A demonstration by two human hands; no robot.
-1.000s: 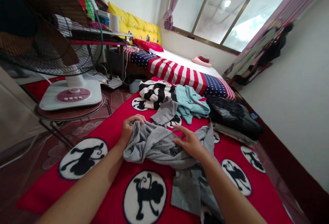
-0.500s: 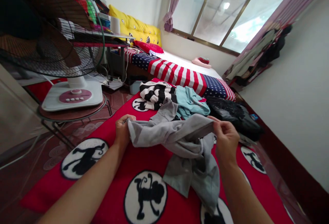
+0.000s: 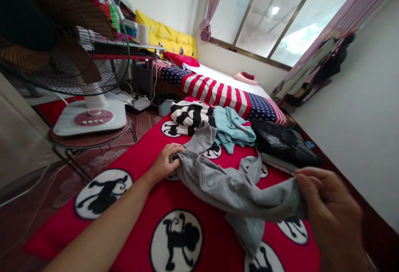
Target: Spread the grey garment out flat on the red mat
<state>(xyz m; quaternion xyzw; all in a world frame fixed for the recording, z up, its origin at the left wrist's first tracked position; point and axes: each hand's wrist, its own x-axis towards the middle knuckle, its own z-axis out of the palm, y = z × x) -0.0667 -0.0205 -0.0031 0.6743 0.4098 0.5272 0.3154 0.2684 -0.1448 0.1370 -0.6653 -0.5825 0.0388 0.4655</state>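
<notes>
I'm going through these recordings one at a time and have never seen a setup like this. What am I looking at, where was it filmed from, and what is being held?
There is no machine here: a person is working with two bare hands. The only view comes from a camera worn on the head, looking forward and down, so the forearms enter from the bottom of the picture. The left hand grips one end of a grey garment, and the right hand, nearer the camera, holds the other end. The garment stretches between them above a red cover printed with dark figures in white circles. Farther back lie a black-and-white garment, a light-blue one and a black bundle. A fan stands at the left.
</notes>
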